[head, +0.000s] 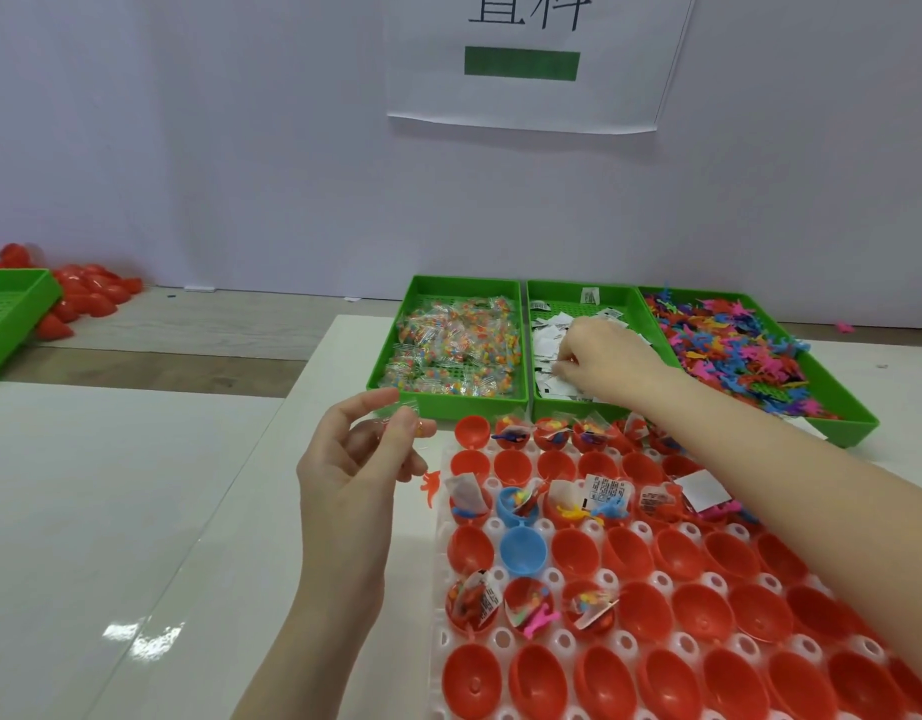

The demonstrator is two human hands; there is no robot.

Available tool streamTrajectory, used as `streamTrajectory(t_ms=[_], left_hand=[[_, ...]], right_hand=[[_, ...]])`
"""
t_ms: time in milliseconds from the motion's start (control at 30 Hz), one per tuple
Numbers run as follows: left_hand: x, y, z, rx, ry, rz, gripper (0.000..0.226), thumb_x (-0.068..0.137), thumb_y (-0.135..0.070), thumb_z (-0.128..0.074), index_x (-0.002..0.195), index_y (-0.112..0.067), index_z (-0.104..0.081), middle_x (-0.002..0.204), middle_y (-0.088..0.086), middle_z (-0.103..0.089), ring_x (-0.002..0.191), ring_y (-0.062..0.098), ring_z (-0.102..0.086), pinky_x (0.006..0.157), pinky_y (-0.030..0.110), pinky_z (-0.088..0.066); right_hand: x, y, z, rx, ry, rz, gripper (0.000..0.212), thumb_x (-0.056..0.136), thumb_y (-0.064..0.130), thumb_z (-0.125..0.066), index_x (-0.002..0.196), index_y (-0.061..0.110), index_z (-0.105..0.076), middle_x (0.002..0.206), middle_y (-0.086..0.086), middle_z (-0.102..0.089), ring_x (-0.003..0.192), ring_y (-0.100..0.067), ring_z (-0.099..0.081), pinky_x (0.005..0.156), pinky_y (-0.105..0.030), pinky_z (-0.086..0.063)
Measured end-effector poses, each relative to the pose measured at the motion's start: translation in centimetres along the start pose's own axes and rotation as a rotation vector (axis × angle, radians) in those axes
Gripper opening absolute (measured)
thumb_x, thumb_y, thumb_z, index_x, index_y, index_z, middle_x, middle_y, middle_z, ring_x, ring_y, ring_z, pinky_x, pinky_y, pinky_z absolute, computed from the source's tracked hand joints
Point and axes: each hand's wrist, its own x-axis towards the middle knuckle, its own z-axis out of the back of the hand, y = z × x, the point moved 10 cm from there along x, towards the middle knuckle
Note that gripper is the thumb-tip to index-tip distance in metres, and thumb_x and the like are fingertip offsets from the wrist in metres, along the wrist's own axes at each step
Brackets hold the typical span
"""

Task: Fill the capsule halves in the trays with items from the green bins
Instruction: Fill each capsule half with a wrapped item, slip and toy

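Note:
Three green bins stand in a row at the back: the left bin point(412, 304) holds clear candy packets, the middle bin point(612, 296) holds white paper slips, the right bin point(838, 392) holds small coloured toy figures. In front lies a white tray point(441, 631) of red capsule halves, with two blue ones; several hold items, many are bare. My left hand point(350, 475) hovers left of the tray and pinches a clear candy packet point(409, 415). My right hand point(599, 356) reaches into the middle bin, its fingers pinching paper slips point(547, 337).
Another green bin point(12, 314) sits at the far left beside a heap of loose red capsule halves point(85, 293). An orange toy figure point(430, 485) lies on the table just left of the tray. A paper sign point(526, 59) hangs on the wall.

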Motion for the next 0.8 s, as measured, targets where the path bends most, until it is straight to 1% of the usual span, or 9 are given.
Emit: streamTrajectory(t_ms=[67, 200, 300, 367, 433, 567, 667, 733, 800], left_hand=[[0.0, 0.1, -0.2, 0.004, 0.012, 0.003, 0.014, 0.087, -0.009, -0.058, 0.091, -0.022, -0.059, 0.067, -0.002, -0.07, 0.05, 0.002, -0.053, 0.054, 0.012, -0.047], [-0.2, 0.2, -0.6, -0.005, 0.044, 0.014, 0.013, 0.086, -0.01, -0.057, 0.093, -0.02, -0.059, 0.069, -0.001, -0.071, 0.051, 0.004, -0.055, 0.055, 0.013, -0.047], [-0.4, 0.3, -1.2, -0.017, 0.082, 0.051, 0.015, 0.086, -0.011, -0.057, 0.097, -0.021, -0.059, 0.073, 0.0, -0.072, 0.054, 0.006, -0.06, 0.056, 0.013, -0.049], [-0.8, 0.7, -2.0, -0.038, 0.131, 0.114, 0.02, 0.086, -0.009, -0.056, 0.101, -0.022, -0.058, 0.075, 0.002, -0.073, 0.056, 0.007, -0.062, 0.057, 0.014, -0.051], [-1.6, 1.1, -3.2, -0.049, 0.205, 0.196, 0.022, 0.086, -0.005, -0.056, 0.103, -0.019, -0.06, 0.078, 0.006, -0.073, 0.057, 0.009, -0.061, 0.057, 0.015, -0.051], [-3.8, 1.1, -6.2, -0.145, 0.391, 0.333, 0.027, 0.072, -0.009, -0.06, 0.096, -0.014, -0.07, 0.07, 0.008, -0.069, 0.059, 0.01, -0.063, 0.052, 0.015, -0.049], [-5.3, 0.4, -7.7, -0.255, 0.422, 0.349, 0.027, 0.071, -0.021, -0.054, 0.086, -0.013, -0.074, 0.07, 0.011, -0.068, 0.063, 0.017, -0.068, 0.055, 0.017, -0.051], [-6.2, 0.1, -8.5, -0.281, 0.434, 0.332, 0.026, 0.075, -0.025, -0.052, 0.087, -0.014, -0.072, 0.077, 0.007, -0.072, 0.071, 0.02, -0.071, 0.059, 0.017, -0.053], [-6.9, -0.1, -8.9, -0.231, 0.445, 0.283, 0.022, 0.074, -0.02, -0.057, 0.092, -0.017, -0.071, 0.08, 0.005, -0.072, 0.075, 0.018, -0.072, 0.062, 0.014, -0.052]], right_hand=[[-0.1, 0.0, 1.2, 0.009, -0.063, -0.003, 0.039, 0.094, 0.019, -0.05, 0.061, -0.001, -0.051, 0.086, -0.013, -0.053, 0.079, -0.03, -0.058, 0.069, -0.035, -0.047], [-0.4, -1.2, 4.8, 0.133, -0.226, -0.076, 0.033, 0.093, 0.017, -0.048, 0.082, -0.008, -0.065, 0.09, -0.021, -0.062, 0.082, -0.033, -0.06, 0.071, -0.036, -0.048], [-1.8, -2.8, 6.8, 0.517, -0.294, -0.222, 0.026, 0.089, 0.015, -0.056, 0.083, -0.007, -0.068, 0.074, -0.018, -0.065, 0.064, -0.022, -0.057, 0.063, -0.028, -0.048], [-3.7, -1.5, 7.0, 0.896, -0.209, -0.241, 0.015, 0.085, 0.012, -0.063, 0.078, -0.001, -0.069, 0.061, -0.007, -0.058, 0.051, -0.011, -0.051, 0.053, -0.02, -0.046], [-6.1, 1.4, 7.5, 1.062, -0.074, -0.146, 0.013, 0.082, 0.011, -0.066, 0.069, 0.01, -0.068, 0.054, 0.001, -0.057, 0.045, -0.005, -0.051, 0.054, -0.016, -0.048], [-11.8, 6.1, 7.7, 1.043, 0.082, 0.012, 0.012, 0.076, 0.02, -0.07, 0.065, 0.02, -0.072, 0.049, 0.005, -0.059, 0.048, -0.006, -0.052, 0.048, -0.013, -0.042], [-14.3, 5.7, 8.0, 1.024, -0.071, 0.001, 0.013, 0.073, 0.018, -0.07, 0.06, 0.021, -0.072, 0.053, 0.003, -0.061, 0.051, -0.006, -0.051, 0.051, -0.019, -0.041], [-15.4, 4.6, 8.4, 0.969, -0.2, -0.04, 0.014, 0.072, 0.018, -0.071, 0.058, 0.022, -0.071, 0.056, 0.002, -0.061, 0.049, -0.004, -0.048, 0.049, -0.018, -0.037], [-16.2, 3.9, 8.3, 0.964, -0.252, -0.076, 0.012, 0.069, 0.021, -0.072, 0.058, 0.026, -0.072, 0.063, -0.003, -0.063, 0.052, -0.007, -0.05, 0.051, -0.021, -0.038]])
